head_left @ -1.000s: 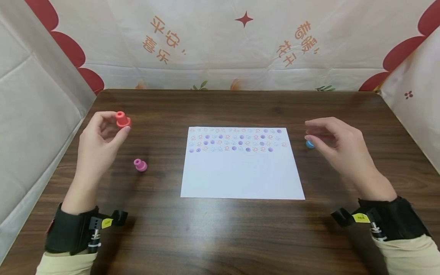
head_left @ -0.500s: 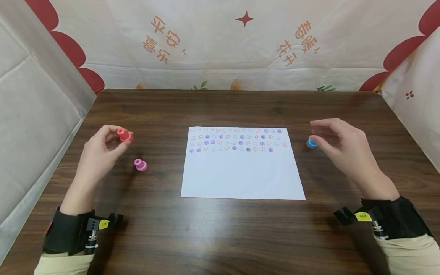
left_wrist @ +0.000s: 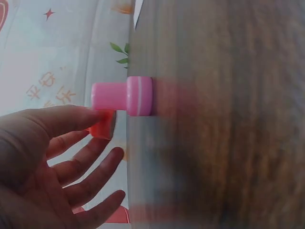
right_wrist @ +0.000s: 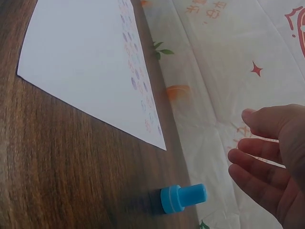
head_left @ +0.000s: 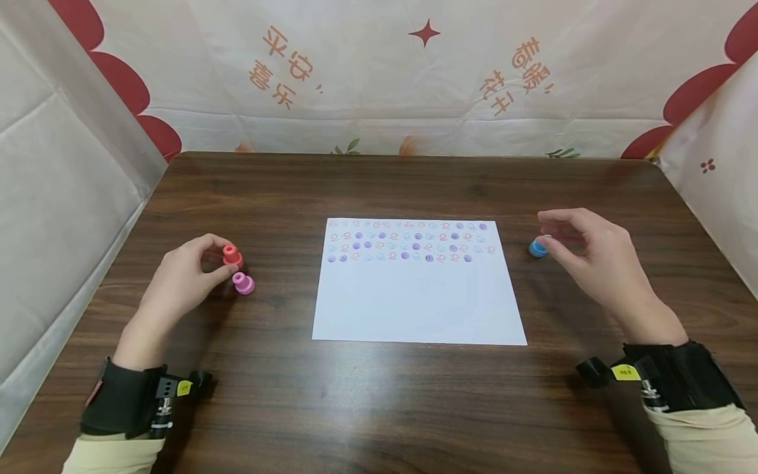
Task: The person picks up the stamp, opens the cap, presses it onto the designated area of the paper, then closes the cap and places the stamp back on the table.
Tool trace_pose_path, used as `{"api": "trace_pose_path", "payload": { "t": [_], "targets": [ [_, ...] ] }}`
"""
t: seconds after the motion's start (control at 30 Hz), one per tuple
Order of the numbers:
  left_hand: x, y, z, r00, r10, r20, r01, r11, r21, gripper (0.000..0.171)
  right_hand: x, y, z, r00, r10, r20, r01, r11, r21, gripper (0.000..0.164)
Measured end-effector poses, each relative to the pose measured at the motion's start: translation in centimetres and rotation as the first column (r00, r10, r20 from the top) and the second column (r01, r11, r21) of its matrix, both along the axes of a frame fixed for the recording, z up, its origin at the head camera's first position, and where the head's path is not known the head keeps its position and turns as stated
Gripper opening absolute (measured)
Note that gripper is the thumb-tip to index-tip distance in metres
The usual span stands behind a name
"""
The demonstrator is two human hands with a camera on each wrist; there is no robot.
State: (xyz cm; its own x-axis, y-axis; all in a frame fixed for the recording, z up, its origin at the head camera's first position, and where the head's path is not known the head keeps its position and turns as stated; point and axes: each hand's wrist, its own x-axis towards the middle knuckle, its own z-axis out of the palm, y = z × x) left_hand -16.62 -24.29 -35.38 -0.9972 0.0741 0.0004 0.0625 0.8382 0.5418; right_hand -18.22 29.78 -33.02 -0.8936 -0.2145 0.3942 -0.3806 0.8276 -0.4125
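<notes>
My left hand (head_left: 185, 271) pinches a red toy stamp (head_left: 232, 255) between thumb and fingers, low over the table's left side. Right beside it stands a pink stamp (head_left: 243, 284), upright on the wood. In the left wrist view the pink stamp (left_wrist: 116, 97) partly covers the red one (left_wrist: 102, 128), and the other fingers spread loosely below. On the right, a blue stamp (head_left: 537, 249) stands upright on the table. My right hand (head_left: 595, 257) hovers by it, fingers relaxed and holding nothing; the right wrist view shows a gap between fingers and blue stamp (right_wrist: 183, 198).
A white sheet of paper (head_left: 420, 303) lies mid-table, between the hands. Rows of small red, blue and purple stamp prints (head_left: 408, 242) fill its far part. The brown wooden table (head_left: 355, 408) ends at the back against a hanging printed cloth (head_left: 379, 72).
My left hand has come down and toward me with the red stamp, ending beside the pink one. The right hand has shifted slightly right, uncovering more of the blue stamp.
</notes>
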Motion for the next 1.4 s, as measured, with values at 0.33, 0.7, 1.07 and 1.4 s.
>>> {"api": "trace_pose_path", "payload": {
  "t": [0.33, 0.7, 1.07, 1.4],
  "targets": [
    [-0.1, 0.0, -0.5, 0.995, -0.014, 0.097, 0.021, 0.997, -0.068, 0.030, 0.0, 0.5, -0.4, 1.000, -0.015, 0.014, 0.015, 1.000, -0.002, 0.040],
    [-0.1, 0.0, -0.5, 0.995, -0.011, 0.100, 0.022, 0.994, -0.105, 0.028, -0.2, 0.8, -0.5, 0.999, -0.034, 0.007, 0.034, 0.999, -0.002, 0.039],
    [0.1, -0.3, -0.6, 0.995, -0.024, 0.095, 0.034, 0.995, -0.098, 0.026, -0.4, 0.9, -0.9, 0.997, -0.064, 0.050, 0.064, 0.998, -0.002, 0.040],
    [0.2, -0.6, -0.6, 0.996, -0.031, 0.084, 0.039, 0.995, -0.094, 0.031, -0.5, 1.1, -1.0, 0.986, -0.104, 0.130, 0.106, 0.994, -0.004, 0.040]
  ]
}}
